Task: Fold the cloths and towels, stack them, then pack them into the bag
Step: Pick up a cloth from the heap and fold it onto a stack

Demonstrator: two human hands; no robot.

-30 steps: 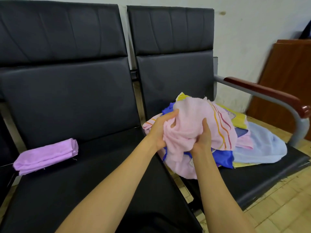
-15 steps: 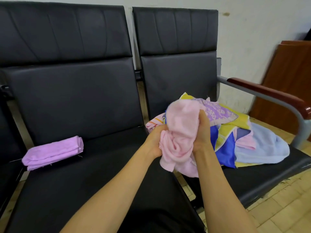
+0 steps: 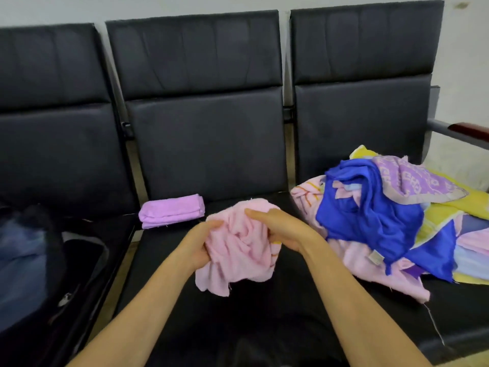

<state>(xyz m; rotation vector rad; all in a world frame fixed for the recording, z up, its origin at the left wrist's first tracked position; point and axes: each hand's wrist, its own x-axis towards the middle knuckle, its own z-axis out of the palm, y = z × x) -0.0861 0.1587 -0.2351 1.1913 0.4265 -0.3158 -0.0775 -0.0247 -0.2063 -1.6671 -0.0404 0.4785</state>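
Bag indistinct at left edge

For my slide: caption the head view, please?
Left hand and right hand hold a crumpled pink towel above a black seat.

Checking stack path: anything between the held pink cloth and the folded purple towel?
Nothing visible. Left hand and right hand grip the pink cloth; only bare seat shows between it and the folded purple towel.

Waiting area; row of joined black seats; armrest
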